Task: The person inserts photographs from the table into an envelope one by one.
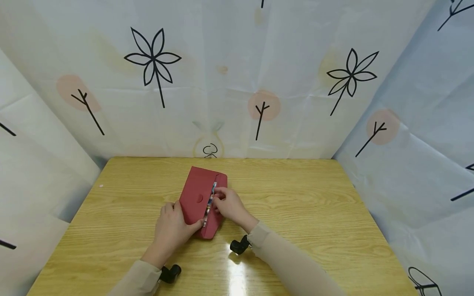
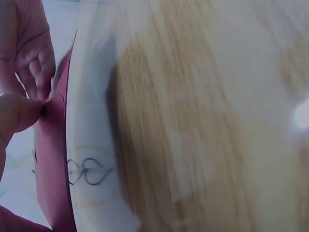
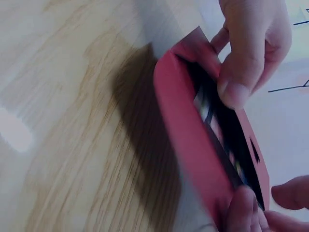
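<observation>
A red paper envelope (image 1: pixel 194 189) lies slanted in front of me, its flap (image 3: pixel 193 150) folded out and a small half-round slot in its front. Colourful printed edges (image 1: pixel 209 203) show in the opening. My left hand (image 1: pixel 172 226) grips the envelope at its near left side, the thumb (image 3: pixel 236 94) over the rim of the opening. Bent fingers of my right hand (image 1: pixel 229 205) are at the opening and flap on the other side. In the right wrist view its thumb stands apart from the nearby fingertips (image 3: pixel 241 205); whether those fingers pinch anything I cannot tell.
The wood-grain table (image 1: pixel 296 205) reaches back to a pale cloth (image 1: pixel 222 111) printed with flowers and twigs. Black wrist cameras (image 1: pixel 170 273) sit by both beige sleeves (image 1: pixel 285 263). A tiny pale speck (image 1: pixel 101 186) lies near the left table edge.
</observation>
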Demonstrator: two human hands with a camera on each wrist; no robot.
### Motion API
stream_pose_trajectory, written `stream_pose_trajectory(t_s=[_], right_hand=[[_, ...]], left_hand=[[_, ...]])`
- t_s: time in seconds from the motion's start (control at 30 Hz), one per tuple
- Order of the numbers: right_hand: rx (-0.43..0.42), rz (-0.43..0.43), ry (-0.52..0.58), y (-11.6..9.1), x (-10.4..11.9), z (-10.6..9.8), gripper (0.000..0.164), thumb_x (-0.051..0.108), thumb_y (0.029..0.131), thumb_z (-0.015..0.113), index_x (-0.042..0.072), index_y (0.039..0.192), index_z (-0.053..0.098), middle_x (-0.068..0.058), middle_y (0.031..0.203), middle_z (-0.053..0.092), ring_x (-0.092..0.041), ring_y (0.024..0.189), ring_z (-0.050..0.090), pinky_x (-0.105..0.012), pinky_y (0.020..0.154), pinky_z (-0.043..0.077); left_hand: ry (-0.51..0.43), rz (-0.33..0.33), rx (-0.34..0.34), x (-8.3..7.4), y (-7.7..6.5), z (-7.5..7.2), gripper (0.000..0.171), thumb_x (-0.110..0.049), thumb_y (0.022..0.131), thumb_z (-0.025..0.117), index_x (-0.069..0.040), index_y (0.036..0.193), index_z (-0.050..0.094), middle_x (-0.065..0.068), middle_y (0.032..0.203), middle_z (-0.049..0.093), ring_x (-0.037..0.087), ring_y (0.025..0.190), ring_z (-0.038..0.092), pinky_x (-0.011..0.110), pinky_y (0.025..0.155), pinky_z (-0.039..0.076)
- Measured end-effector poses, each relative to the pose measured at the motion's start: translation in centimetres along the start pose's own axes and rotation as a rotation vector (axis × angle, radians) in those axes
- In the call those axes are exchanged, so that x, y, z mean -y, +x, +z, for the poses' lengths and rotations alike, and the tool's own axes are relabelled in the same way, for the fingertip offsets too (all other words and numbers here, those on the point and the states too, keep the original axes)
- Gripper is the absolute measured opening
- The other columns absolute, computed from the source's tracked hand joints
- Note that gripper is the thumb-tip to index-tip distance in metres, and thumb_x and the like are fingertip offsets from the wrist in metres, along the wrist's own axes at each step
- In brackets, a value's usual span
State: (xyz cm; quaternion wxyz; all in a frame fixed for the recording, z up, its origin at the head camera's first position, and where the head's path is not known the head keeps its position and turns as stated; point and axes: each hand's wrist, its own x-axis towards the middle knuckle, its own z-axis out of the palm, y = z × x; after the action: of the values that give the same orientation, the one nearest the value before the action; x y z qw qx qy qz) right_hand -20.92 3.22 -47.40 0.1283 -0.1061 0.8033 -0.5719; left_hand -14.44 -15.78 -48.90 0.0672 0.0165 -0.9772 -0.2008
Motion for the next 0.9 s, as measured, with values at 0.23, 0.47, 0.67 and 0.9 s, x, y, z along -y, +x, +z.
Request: stream_pose_trajectory(t_s=[0.23,0.47,0.67,0.9], right_hand=[[-0.108,-0.065,-0.34,-0.1,-0.9,-2.4,0.045,0.029,0.099,0.056,0.008,0.138,0.051,-0.003,0.111,0.058,-0.013,0.086,0.059,-0.029,0.064,0.05],[-0.221,-0.084,-0.646,-0.1,-2.1,-5.5,0.057,0.044,0.097,0.055,0.008,0.14,0.047,-0.011,0.122,0.058,-0.022,0.1,0.061,-0.038,0.078,0.051],[-0.252,-0.083,-0.743,-0.3,-2.5,-6.7,0.06,0.044,0.097,0.054,0.006,0.141,0.045,-0.014,0.124,0.057,-0.026,0.104,0.061,-0.041,0.081,0.051],[-0.259,-0.134,-0.919,-0.6,-2.9,-7.3,0.064,0.046,0.096,0.054,0.004,0.143,0.041,-0.017,0.128,0.056,-0.032,0.11,0.059,-0.045,0.087,0.049]], left_hand=[[-0.01,-0.059,0.05,1.4,0.3,0.0,0.101,-0.063,0.07,0.075,0.017,0.124,0.044,0.028,0.109,0.046,0.036,0.093,0.044,0.046,0.069,0.047],[0.046,-0.087,0.066,2.9,0.3,-0.3,0.101,-0.058,0.071,0.077,0.02,0.124,0.039,0.029,0.099,0.046,0.04,0.088,0.045,0.048,0.063,0.047],[0.13,-0.079,0.135,3.3,0.1,-0.3,0.112,-0.06,0.076,0.071,0.024,0.135,0.025,0.039,0.107,0.043,0.049,0.097,0.044,0.057,0.07,0.048],[0.177,-0.056,0.168,2.8,0.0,-0.9,0.105,-0.064,0.08,0.065,0.023,0.131,0.033,0.04,0.107,0.045,0.051,0.099,0.046,0.06,0.078,0.044]])
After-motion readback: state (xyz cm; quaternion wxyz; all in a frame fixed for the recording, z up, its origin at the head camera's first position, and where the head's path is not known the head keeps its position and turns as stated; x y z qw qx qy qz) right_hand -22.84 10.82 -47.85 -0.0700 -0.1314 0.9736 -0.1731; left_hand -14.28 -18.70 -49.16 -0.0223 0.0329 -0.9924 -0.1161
